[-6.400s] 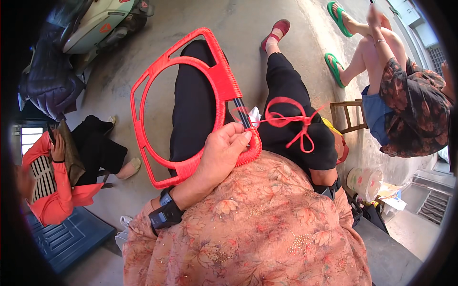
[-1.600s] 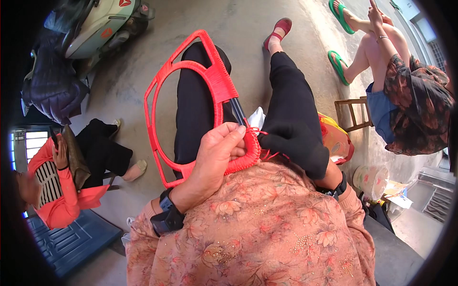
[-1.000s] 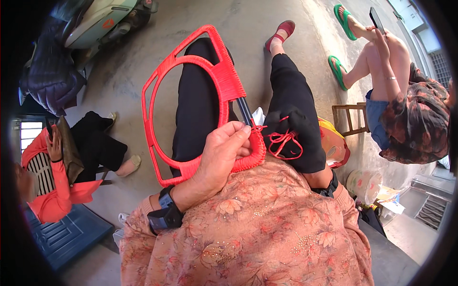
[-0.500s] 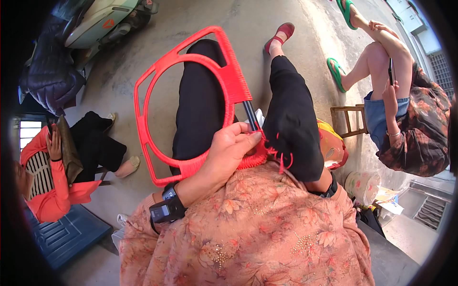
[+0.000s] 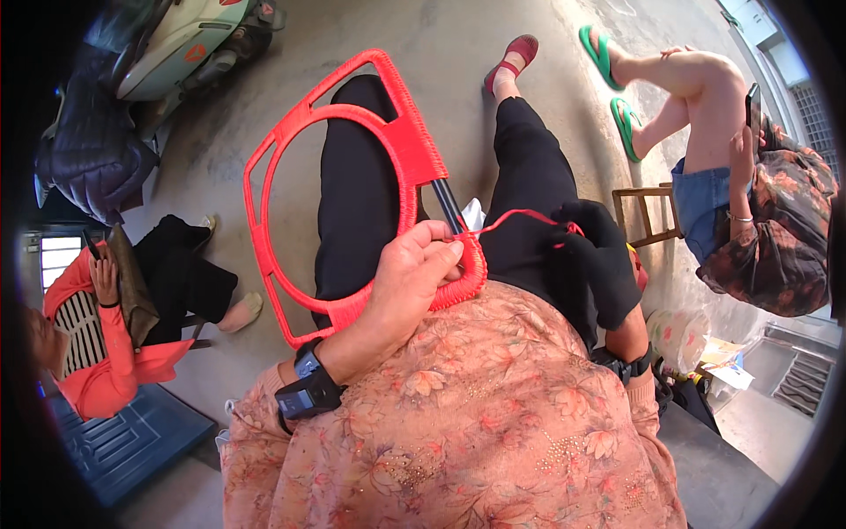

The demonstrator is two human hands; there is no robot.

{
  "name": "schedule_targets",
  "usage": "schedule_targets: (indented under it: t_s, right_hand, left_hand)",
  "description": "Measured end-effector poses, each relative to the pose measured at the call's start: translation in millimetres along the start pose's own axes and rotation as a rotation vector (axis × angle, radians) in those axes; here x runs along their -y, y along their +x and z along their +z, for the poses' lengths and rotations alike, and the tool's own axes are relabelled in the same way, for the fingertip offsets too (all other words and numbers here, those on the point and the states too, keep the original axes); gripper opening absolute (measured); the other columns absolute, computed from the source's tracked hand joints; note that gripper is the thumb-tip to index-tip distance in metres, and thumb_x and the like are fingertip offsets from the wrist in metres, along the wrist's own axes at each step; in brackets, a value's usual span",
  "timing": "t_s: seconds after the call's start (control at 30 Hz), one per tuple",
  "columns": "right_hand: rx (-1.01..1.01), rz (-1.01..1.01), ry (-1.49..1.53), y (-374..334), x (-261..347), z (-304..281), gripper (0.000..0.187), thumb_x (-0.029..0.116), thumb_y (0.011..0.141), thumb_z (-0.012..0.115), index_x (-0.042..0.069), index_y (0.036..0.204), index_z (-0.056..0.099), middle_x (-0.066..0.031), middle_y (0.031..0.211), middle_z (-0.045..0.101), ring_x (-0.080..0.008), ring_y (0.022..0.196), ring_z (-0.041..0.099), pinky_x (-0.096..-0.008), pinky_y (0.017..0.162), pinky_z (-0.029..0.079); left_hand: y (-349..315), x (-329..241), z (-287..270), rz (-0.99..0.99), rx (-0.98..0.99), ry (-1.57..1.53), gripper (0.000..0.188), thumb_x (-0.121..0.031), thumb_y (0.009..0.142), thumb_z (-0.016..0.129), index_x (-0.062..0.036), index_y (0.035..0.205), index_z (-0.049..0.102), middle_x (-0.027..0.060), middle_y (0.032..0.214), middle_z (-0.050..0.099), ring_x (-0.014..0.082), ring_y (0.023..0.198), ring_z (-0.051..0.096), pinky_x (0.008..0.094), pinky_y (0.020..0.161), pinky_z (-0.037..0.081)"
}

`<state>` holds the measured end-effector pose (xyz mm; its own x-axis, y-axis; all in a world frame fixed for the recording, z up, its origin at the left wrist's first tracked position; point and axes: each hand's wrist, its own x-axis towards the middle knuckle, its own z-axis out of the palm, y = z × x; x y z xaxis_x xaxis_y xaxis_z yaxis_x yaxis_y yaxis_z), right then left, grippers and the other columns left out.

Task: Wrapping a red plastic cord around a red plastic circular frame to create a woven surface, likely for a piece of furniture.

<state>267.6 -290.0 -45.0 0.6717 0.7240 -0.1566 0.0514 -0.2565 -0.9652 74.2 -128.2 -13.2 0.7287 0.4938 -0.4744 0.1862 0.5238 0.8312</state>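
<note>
Across my lap lies a frame (image 5: 425,159) with a ring inside it, nearly all wound in red cord. A short stretch of bare black tube (image 5: 448,204) shows on its right side. My bare left hand (image 5: 412,269) pinches the frame at the lower end of that tube, where the wrapping stops. From there a loose red cord (image 5: 520,213) runs to the right. My right hand (image 5: 604,256), in a black glove, is closed on the cord's far part, with a small red bunch at the fingertips.
At the left a seated person in a coral top (image 5: 115,326) holds a phone. Another person sits at the right on a wooden stool (image 5: 643,216), in green flip-flops (image 5: 624,128). A scooter (image 5: 181,53) stands at the upper left. A patterned round container (image 5: 679,339) is beside my right arm.
My right hand has come up from low by my thigh, out to the right, drawing the cord out straight. The frame and my left hand have shifted slightly left.
</note>
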Motion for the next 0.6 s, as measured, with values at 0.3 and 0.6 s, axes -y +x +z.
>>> schedule_targets:
  t_s: [0.3, 0.6]
  right_hand:
    - [0.481, 0.014, 0.066, -10.5, 31.9, 7.4, 0.024, 0.002, 0.084, 0.060, 0.002, 0.109, 0.061, -0.0058, 0.099, 0.064, -0.0116, 0.092, 0.059, -0.0267, 0.084, 0.047]
    - [0.633, -0.013, 0.295, 18.1, 26.6, 74.5, 0.053, 0.004, 0.088, 0.063, 0.004, 0.136, 0.040, -0.0076, 0.115, 0.058, -0.0125, 0.106, 0.055, -0.0285, 0.091, 0.046]
  left_hand:
    - [-3.7, -4.4, -10.6, 0.380, 0.026, 0.712, 0.017, -0.003, 0.089, 0.058, 0.0023, 0.105, 0.053, 0.0083, 0.079, 0.065, 0.0131, 0.065, 0.060, 0.0243, 0.064, 0.048]
    - [-4.0, -7.3, -11.5, 0.620, -0.018, 0.971, 0.022, 0.002, 0.078, 0.066, 0.0024, 0.099, 0.060, 0.0140, 0.094, 0.062, 0.0175, 0.055, 0.059, 0.0279, 0.055, 0.046]
